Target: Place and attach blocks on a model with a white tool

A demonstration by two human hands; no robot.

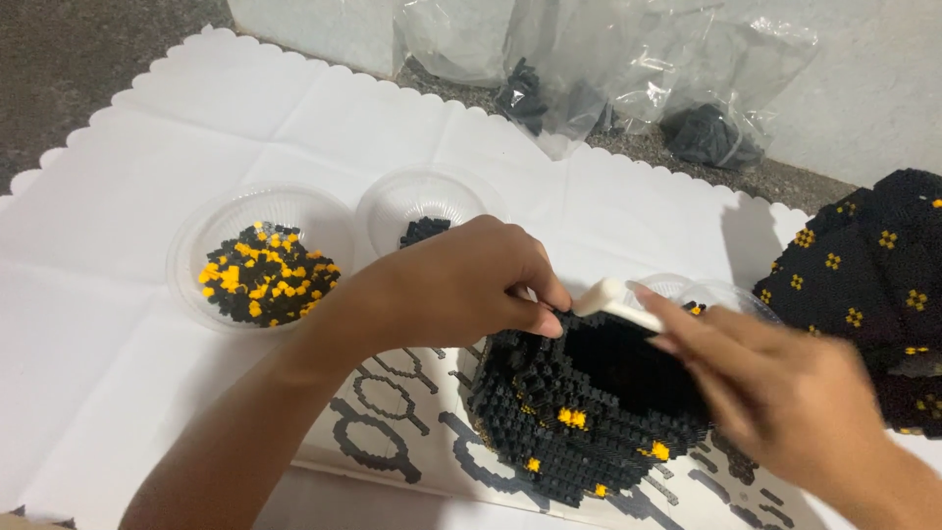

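White scallop-edged paper sheet (147, 393) over a grey speckled floor (59, 59); pale wall (863, 98) behind; clear plastic bags (628, 69) against it; bowl of black and yellow bricks (263, 257); second bowl (424, 206) nearly empty; hollow black brick model (579, 412) on a printed sheet (392, 432); left hand (461, 285) pinches its rim; right hand (775, 383) grips a white tool (613, 299) at the rim.
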